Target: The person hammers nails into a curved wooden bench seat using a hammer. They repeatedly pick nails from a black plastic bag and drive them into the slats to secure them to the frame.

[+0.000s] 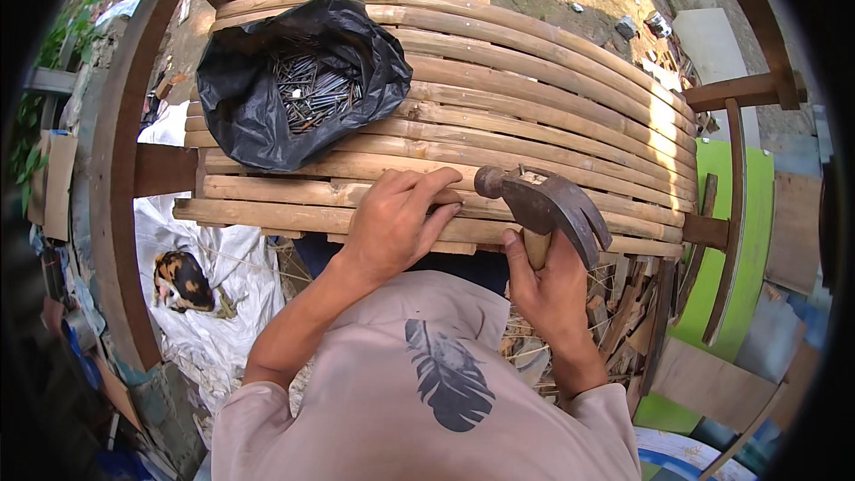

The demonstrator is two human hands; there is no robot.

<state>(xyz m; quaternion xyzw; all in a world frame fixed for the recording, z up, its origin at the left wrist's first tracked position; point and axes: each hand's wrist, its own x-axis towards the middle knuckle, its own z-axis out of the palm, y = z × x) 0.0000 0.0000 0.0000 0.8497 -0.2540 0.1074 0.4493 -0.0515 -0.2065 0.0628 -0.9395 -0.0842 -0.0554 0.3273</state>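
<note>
The person's left hand (396, 218) pinches something too small to make out against the near bamboo slats (294, 200), while the right hand (545, 281) closes round the claw hammer (541, 203), whose poised head suggests the striking step, calling for a square blow clear of fingertips.

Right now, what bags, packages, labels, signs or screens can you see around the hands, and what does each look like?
Black plastic bag: on the bamboo slats, upper left of the hands, crumpled, open on top, full of grey nails.
White plastic sheet: on the ground lower left, wrinkled.
Cardboard pieces: far left edge, flat, brown.
No labels, signs or screens show.
</note>
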